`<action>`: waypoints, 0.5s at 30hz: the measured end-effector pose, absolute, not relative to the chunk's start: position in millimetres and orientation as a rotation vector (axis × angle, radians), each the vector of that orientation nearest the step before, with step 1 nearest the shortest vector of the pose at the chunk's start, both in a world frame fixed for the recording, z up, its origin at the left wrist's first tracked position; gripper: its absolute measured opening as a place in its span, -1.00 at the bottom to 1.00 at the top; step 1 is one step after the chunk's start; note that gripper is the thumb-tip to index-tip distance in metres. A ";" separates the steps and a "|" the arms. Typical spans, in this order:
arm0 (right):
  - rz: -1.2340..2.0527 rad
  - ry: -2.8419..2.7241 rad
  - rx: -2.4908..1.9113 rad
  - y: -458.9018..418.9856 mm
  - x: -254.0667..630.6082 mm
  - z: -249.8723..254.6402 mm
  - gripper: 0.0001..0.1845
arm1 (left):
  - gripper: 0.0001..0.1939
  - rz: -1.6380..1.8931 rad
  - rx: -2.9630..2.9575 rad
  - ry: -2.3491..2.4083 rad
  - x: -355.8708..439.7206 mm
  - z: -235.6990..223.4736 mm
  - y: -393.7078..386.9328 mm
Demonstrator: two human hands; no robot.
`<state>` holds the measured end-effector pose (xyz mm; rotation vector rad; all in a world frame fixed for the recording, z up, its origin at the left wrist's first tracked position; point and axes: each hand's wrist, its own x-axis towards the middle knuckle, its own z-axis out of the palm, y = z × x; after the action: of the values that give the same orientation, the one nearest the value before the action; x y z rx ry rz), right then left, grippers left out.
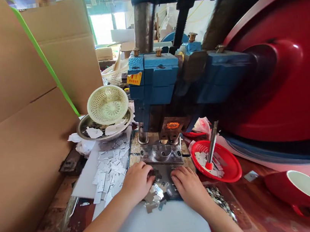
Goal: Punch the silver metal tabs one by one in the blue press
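My left hand (137,180) and my right hand (190,187) rest side by side in front of the blue punch press (164,80), just below its metal die plate (162,154). The fingers of both curl down onto a small heap of stamped metal pieces (158,194) lying between them on the dark press bed. Left fingertips touch a piece near the die's front edge. What each hand pinches, if anything, is hidden under the fingers.
Flat metal blanks (109,172) lie scattered on a white sheet at left. A cream strainer (107,104) sits in a steel bowl (83,127). Right: a red dish (228,167) with a rod, a red mug (300,189), a big red flywheel (290,74). Cardboard (7,113) walls the left.
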<state>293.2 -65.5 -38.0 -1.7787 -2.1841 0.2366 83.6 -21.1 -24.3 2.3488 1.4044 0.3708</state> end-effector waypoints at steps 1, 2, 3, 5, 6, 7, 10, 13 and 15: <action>0.253 -2.145 -1.761 -61.7 292.7 -39.0 -0.77 | -0.79 0.347 2.356 1.434 85.9 -24.9 -18.2; 0.268 -2.116 -1.748 -58.0 292.6 -39.6 -0.77 | -0.77 0.331 2.361 1.453 87.0 -24.9 -16.5; 0.285 -2.103 -1.738 -54.5 292.7 -39.9 -0.77 | -0.75 0.328 2.361 1.465 86.8 -24.2 -16.1; 0.332 -2.115 -1.726 -49.4 293.2 -39.6 -0.78 | -0.76 0.363 2.344 1.475 82.6 -21.6 -17.6; 0.363 -2.128 -1.716 -47.7 293.4 -38.9 -0.78 | -0.77 0.392 2.326 1.479 78.7 -19.9 -19.0; 0.393 -2.133 -1.698 -46.3 293.6 -37.8 -0.78 | -0.80 0.423 2.301 1.487 73.6 -18.4 -20.4; 0.397 -2.052 -1.637 -40.0 292.8 -30.5 -0.77 | -0.84 0.502 2.207 1.526 53.8 -16.4 -23.0; 0.257 -1.917 -1.600 -23.5 288.1 -20.7 -0.76 | -0.84 0.576 2.134 1.572 32.2 -19.2 -22.9; 0.161 -1.879 -1.605 -7.0 283.5 -17.1 -0.76 | -0.83 0.624 2.109 1.600 20.5 -21.7 -22.4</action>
<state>283.5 -7.0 -17.1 -1.6050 -1.8794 0.1610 20.5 -22.4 -21.7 2.1093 1.5998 0.6242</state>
